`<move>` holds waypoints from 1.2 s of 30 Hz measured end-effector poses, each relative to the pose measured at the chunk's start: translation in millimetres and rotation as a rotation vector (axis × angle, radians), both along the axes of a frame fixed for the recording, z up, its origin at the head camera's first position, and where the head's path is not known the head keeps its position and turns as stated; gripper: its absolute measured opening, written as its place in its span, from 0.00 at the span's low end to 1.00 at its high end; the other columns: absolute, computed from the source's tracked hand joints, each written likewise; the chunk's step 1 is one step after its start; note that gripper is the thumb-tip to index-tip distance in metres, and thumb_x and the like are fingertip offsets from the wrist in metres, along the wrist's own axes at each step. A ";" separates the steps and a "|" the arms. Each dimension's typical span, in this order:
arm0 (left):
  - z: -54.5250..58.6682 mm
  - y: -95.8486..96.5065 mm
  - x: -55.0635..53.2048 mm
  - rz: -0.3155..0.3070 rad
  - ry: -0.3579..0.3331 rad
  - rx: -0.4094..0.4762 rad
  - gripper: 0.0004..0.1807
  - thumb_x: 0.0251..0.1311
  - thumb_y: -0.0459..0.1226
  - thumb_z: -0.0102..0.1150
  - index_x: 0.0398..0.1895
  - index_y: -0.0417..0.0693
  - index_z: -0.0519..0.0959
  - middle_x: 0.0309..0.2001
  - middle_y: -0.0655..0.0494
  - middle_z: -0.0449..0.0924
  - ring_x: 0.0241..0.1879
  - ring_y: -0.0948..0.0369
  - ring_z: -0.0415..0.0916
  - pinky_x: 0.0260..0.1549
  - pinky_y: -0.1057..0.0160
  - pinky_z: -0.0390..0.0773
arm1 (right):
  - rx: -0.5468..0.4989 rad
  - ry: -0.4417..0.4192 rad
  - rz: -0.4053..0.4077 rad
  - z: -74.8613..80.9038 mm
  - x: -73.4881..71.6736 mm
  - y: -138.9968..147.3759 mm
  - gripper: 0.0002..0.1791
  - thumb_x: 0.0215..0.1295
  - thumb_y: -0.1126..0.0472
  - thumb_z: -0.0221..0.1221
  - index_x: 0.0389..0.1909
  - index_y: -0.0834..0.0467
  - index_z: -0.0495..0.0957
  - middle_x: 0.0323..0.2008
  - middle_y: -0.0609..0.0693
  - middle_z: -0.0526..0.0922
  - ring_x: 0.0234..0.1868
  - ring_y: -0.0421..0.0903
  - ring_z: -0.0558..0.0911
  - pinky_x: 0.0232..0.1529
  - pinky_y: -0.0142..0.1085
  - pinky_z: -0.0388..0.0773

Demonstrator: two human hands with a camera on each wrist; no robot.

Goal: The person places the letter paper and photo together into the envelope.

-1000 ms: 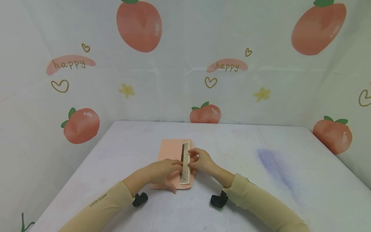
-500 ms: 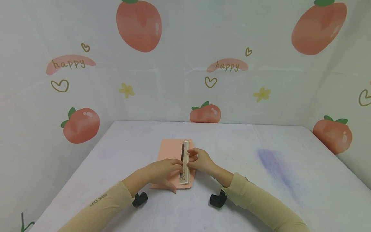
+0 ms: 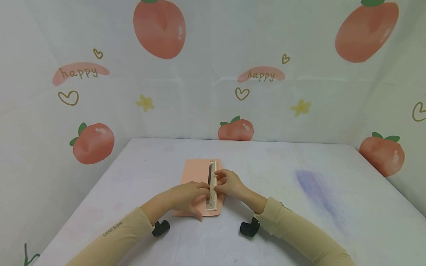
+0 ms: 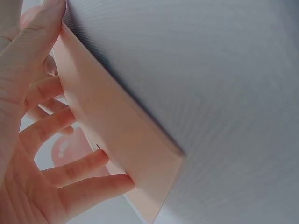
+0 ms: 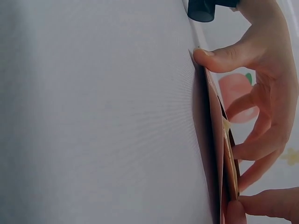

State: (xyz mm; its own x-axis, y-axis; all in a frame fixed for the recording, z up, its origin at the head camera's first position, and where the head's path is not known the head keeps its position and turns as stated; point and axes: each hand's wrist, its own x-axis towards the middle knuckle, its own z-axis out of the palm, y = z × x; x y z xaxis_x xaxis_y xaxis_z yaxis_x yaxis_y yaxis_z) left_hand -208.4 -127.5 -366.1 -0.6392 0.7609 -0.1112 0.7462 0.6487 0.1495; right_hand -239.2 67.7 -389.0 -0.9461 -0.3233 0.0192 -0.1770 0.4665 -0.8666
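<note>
A pink envelope (image 3: 196,171) lies on the table, its flap toward the right. From its right-hand opening shows a narrow strip of a card (image 3: 212,205) with a cream border and dark print; the rest of the card is hidden. My left hand (image 3: 186,195) rests on the envelope, fingers spread, fingertips near the opening and thumb at the front edge. In the left wrist view those fingers (image 4: 88,193) look fairly straight against the pink paper. My right hand (image 3: 233,184) pinches the card's right edge between thumb and fingers; its fingertips (image 5: 268,203) appear at the lower right of the right wrist view.
A white cloth covers the table (image 3: 283,207), with a bluish-purple stain (image 3: 313,188) on the right. Behind stands a white backdrop (image 3: 199,92) printed with peaches. Black wrist cameras (image 3: 249,228) hang below both beige sleeves.
The card's right edge has shifted slightly left, so less of the card shows beside the envelope. My right hand has moved slightly left with it. My left hand has stayed in place.
</note>
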 end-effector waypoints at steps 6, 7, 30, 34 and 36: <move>-0.2 -0.2 -0.2 -0.007 0.011 -0.006 0.32 0.42 0.58 0.68 0.49 0.54 0.73 0.61 0.55 0.70 0.60 0.53 0.69 0.60 0.55 0.71 | -0.001 -0.010 -0.005 -2.0 -2.3 -1.6 0.27 0.46 0.74 0.65 0.52 0.68 0.72 0.45 0.61 0.79 0.36 0.43 0.81 0.31 0.26 0.77; -0.2 -0.2 -0.1 -0.007 0.009 -0.006 0.32 0.42 0.58 0.67 0.49 0.54 0.73 0.61 0.55 0.70 0.60 0.53 0.69 0.60 0.55 0.71 | 0.001 -0.008 -0.004 -2.1 -2.4 -1.7 0.27 0.46 0.74 0.65 0.52 0.68 0.72 0.44 0.61 0.79 0.36 0.43 0.81 0.31 0.27 0.78; 2.4 0.6 1.8 0.016 -0.016 0.000 0.32 0.42 0.58 0.67 0.50 0.55 0.73 0.63 0.54 0.69 0.62 0.52 0.68 0.60 0.53 0.71 | 0.003 -0.028 -0.002 -3.8 -3.3 -6.5 0.26 0.48 0.72 0.66 0.51 0.66 0.72 0.44 0.59 0.80 0.37 0.43 0.80 0.33 0.29 0.79; 2.2 0.9 2.0 0.020 -0.016 -0.003 0.33 0.42 0.58 0.67 0.51 0.55 0.73 0.63 0.55 0.69 0.61 0.52 0.68 0.60 0.53 0.71 | 0.006 -0.039 0.000 -4.1 -3.4 -6.8 0.26 0.49 0.71 0.65 0.52 0.66 0.72 0.45 0.59 0.79 0.37 0.43 0.80 0.33 0.29 0.79; 1.9 0.7 2.0 0.015 -0.011 -0.003 0.33 0.41 0.59 0.67 0.51 0.55 0.73 0.62 0.55 0.69 0.61 0.52 0.68 0.60 0.54 0.71 | 0.005 -0.037 0.008 -3.9 -3.1 -6.6 0.26 0.49 0.71 0.65 0.52 0.66 0.71 0.45 0.60 0.79 0.38 0.44 0.80 0.33 0.29 0.79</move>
